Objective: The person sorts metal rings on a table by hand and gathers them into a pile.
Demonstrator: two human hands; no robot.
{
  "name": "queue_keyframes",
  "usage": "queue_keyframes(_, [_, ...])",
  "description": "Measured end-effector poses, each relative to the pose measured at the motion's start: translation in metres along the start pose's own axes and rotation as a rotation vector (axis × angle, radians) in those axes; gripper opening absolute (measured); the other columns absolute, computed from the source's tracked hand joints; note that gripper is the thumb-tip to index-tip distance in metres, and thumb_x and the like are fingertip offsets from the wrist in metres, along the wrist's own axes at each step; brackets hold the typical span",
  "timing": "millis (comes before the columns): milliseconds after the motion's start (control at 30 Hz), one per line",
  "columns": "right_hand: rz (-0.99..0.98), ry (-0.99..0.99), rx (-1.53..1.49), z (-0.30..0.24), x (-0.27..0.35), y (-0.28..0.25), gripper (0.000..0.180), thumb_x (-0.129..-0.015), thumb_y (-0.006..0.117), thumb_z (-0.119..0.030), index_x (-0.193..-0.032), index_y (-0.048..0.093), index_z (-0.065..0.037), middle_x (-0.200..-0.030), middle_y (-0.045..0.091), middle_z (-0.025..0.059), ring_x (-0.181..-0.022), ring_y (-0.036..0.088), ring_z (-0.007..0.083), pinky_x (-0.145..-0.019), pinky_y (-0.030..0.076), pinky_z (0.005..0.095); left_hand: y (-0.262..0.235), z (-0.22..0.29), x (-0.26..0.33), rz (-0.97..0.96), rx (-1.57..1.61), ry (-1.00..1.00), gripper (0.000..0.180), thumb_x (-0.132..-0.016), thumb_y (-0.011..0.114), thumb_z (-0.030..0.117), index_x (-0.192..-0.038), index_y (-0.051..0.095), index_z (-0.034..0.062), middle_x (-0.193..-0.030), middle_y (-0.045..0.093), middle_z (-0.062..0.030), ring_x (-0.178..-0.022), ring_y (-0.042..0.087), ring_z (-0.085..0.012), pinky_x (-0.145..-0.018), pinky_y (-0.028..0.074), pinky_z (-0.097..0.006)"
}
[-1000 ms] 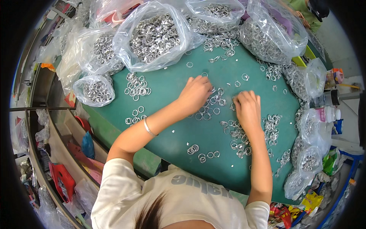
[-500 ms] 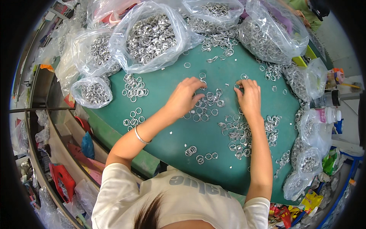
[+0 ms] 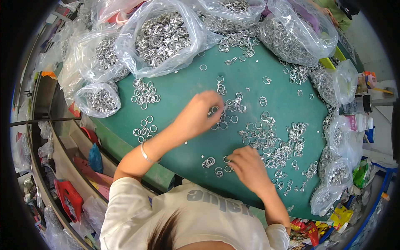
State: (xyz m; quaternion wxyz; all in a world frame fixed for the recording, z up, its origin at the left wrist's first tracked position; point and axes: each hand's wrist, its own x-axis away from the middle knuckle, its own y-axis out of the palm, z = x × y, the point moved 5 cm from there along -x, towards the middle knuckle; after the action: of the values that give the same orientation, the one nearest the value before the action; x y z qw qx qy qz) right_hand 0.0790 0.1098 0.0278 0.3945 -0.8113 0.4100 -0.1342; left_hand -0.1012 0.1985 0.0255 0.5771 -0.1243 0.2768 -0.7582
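Note:
My left hand is over the middle of the green table, slightly blurred, its fingers curled and closed on a silver metal ring. Just beyond its fingertips is a loose cluster of rings. Nearer to me, my right hand reaches in with thumb and fingers pinched at a ring. A short row of rings lies beside those fingertips, partly covered by the hand. A large spread of rings lies beyond and right of my right hand.
Open clear plastic bags full of silver pieces, the largest a wide bag, line the far edge. Smaller ring piles lie at left. Bags and a white bottle stand along the right. A person's green sleeve shows far right.
My right hand has come toward me from the far right, now beside the row of rings. My left hand has drawn slightly nearer, its fingers curling in.

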Motion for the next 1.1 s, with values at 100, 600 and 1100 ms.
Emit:
queue_keyframes(100, [0.185, 0.098, -0.064, 0.015, -0.029, -0.019, 0.016, -0.076, 0.065, -0.003, -0.092, 0.063, -0.003, -0.096, 0.058, 0.0108, -0.087, 0.053, 0.0283, -0.073, 0.043, 0.0388, 0.010, 0.021, 0.051, -0.117, -0.175, 0.072, 0.016, -0.074, 0.065, 0.001, -0.088, 0.058, 0.0044, -0.102, 0.061, -0.0080, -0.092, 0.056, -0.0272, -0.081, 0.042, -0.040])
queue_keyframes(600, [0.295, -0.119, -0.036, -0.014, -0.061, 0.000, 0.011, -0.073, 0.067, -0.004, -0.081, 0.060, -0.005, -0.094, 0.061, 0.0068, -0.090, 0.056, 0.0250, -0.077, 0.039, 0.0366, -0.014, -0.010, 0.104, 0.273, 0.088, -0.300, 0.025, -0.087, 0.059, 0.003, -0.111, 0.058, 0.0023, -0.108, 0.059, -0.0105, -0.094, 0.059, -0.0184, -0.080, 0.049, -0.032])
queue_keyframes(1100, [0.339, -0.004, 0.049, 0.018, -0.106, 0.000, 0.018, -0.078, 0.066, -0.004, -0.096, 0.063, -0.002, -0.092, 0.060, 0.0114, -0.089, 0.053, 0.0297, -0.078, 0.042, 0.0378, -0.073, -0.046, 0.131, 0.535, -0.387, -0.172, 0.020, -0.082, 0.055, -0.009, -0.100, 0.060, 0.0002, -0.099, 0.058, -0.0114, -0.082, 0.058, -0.0257, -0.084, 0.047, -0.037])
